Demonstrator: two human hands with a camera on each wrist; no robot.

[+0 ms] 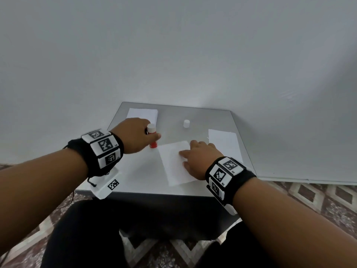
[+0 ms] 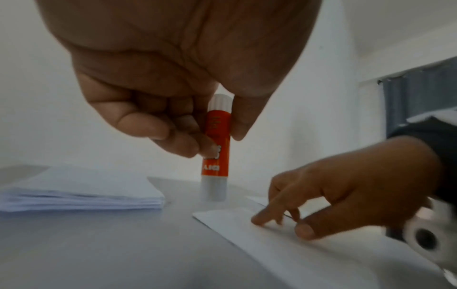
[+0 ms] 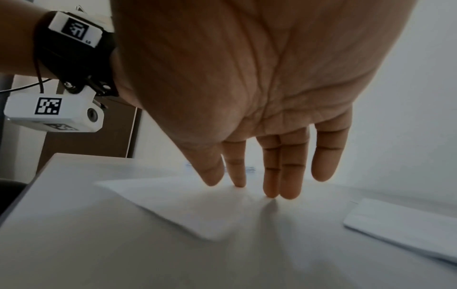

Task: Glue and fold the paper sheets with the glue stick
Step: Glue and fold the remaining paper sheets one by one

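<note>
A red and white glue stick (image 1: 153,136) (image 2: 215,148) stands upright on the grey table (image 1: 135,171), uncapped end down. My left hand (image 1: 135,136) (image 2: 188,121) grips its barrel between thumb and curled fingers. A white paper sheet (image 1: 173,163) (image 2: 284,244) (image 3: 188,203) lies in the middle of the table. My right hand (image 1: 197,157) (image 3: 259,172) presses straight fingertips (image 3: 272,191) down on it. The glue stick's white cap (image 1: 186,123) stands apart at the back.
A stack of blank sheets (image 1: 142,114) (image 2: 74,191) lies at the table's back left. Folded white paper (image 1: 224,144) (image 3: 405,224) lies at the right. A white wall rises behind the table; patterned floor and my dark-clothed legs are below.
</note>
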